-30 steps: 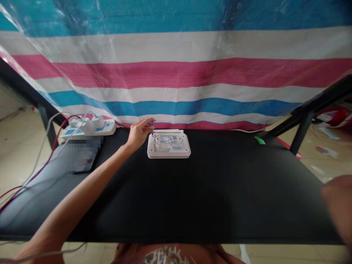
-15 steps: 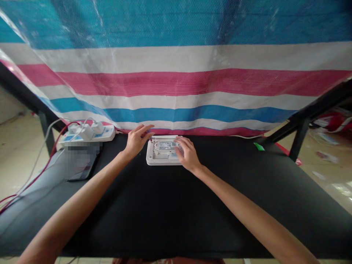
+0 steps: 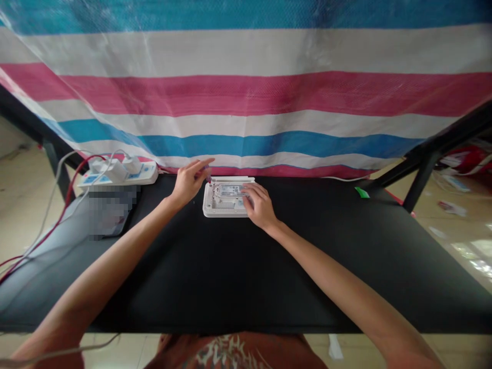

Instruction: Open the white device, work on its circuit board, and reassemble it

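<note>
A white plastic electronic device [image 3: 225,211] lies flat near the far edge of the black table, its pale label and grille facing up. Over its far left corner, my left hand [image 3: 187,182] is closed on a small screwdriver [image 3: 208,174] with a purplish see-through handle. The driver stands nearly upright, its tip at the corner; the fingers partly hide it and its exact contact is too small to make out. My right hand [image 3: 261,206] grips the device's right end, fingers laid over the top and thumb on the nearer part, covering that end.
At the left, a white power strip [image 3: 144,174] holds several plugs, with grey and red cables trailing off the table [image 3: 230,287]. A dark, partly blurred flat object [image 3: 123,220] lies before it. A green scrap [image 3: 362,192] sits far right. Striped sheeting [image 3: 246,95] hangs behind.
The camera has tipped downward, so the scene sits higher in view. My left hand keeps the screwdriver at the same corner, and my right fingers lie a little flatter on the device.
</note>
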Demonstrator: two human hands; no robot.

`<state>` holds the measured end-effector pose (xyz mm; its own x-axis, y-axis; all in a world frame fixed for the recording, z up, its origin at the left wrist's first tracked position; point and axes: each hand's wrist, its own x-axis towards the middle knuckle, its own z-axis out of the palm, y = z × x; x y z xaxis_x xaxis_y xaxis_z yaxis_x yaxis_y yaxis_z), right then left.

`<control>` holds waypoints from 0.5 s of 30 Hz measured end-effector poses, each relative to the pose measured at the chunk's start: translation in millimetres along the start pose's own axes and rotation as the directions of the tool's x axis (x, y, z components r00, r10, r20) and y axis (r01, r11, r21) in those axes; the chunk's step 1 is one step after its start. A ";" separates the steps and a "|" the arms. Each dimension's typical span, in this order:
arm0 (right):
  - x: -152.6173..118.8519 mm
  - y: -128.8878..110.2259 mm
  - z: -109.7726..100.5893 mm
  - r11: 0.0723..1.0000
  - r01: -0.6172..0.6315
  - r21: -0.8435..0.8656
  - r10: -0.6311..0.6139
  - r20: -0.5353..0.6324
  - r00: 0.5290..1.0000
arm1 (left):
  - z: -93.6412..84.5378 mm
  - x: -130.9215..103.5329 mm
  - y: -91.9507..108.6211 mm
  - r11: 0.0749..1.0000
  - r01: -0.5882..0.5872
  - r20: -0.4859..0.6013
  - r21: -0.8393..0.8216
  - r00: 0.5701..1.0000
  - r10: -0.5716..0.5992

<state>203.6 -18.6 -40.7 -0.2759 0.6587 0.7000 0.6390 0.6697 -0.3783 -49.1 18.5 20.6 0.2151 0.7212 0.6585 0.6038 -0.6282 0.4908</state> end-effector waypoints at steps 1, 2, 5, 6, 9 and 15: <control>-0.2 0.4 0.3 1.000 -0.010 0.001 0.010 0.006 1.000 | -0.6 0.2 0.0 1.000 0.005 0.014 -0.013 1.000 -0.005; -0.3 0.8 0.6 1.000 -0.017 0.007 0.017 0.012 1.000 | -1.0 0.4 0.0 1.000 0.007 0.024 -0.016 1.000 -0.007; -0.4 1.2 0.9 0.999 -0.024 0.020 0.024 0.022 0.999 | -1.2 0.8 0.4 1.000 0.021 0.026 -0.015 0.999 -0.021; -0.3 1.0 0.8 1.000 -0.022 0.021 0.022 0.021 1.000 | -1.1 0.9 0.9 1.000 0.027 0.015 -0.012 1.000 -0.027; 0.3 0.0 0.1 1.000 -0.014 0.023 0.014 0.010 1.000 | -0.5 0.8 3.1 0.999 0.034 -0.014 -0.001 0.999 -0.034; 0.6 0.2 0.4 0.999 -0.041 0.023 0.040 0.030 0.999 | 0.1 -0.2 3.3 1.000 0.007 -0.002 -0.023 1.000 -0.007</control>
<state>203.2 -17.9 -40.6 -0.2718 0.6952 0.6654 0.6328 0.6500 -0.4207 -47.0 16.2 22.0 0.2087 0.7252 0.6561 0.5879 -0.6292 0.5084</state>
